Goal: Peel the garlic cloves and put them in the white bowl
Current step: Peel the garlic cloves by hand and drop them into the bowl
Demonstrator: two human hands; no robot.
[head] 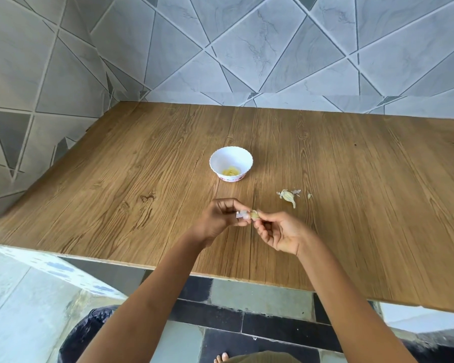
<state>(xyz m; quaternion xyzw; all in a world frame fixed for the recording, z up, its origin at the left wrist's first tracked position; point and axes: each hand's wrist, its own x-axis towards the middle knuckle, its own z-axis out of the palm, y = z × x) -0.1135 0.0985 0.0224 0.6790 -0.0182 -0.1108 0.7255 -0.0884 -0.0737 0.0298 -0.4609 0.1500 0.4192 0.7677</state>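
A garlic clove [254, 215] is held between both hands just above the wooden table, near its front edge. My left hand [218, 221] pinches a pale strip of skin [240, 215] that hangs off the clove's left end. My right hand [281, 233] grips the clove from the right with its fingertips. The white bowl [231, 163] stands farther back at the table's middle, with a few peeled yellowish cloves [230, 171] in its bottom.
An unpeeled clove with loose skin scraps [290, 197] lies on the wooden table [116, 179] to the right of the hands. Tiled walls close the back and left. A dark bag [89, 334] sits on the floor below the table's front edge.
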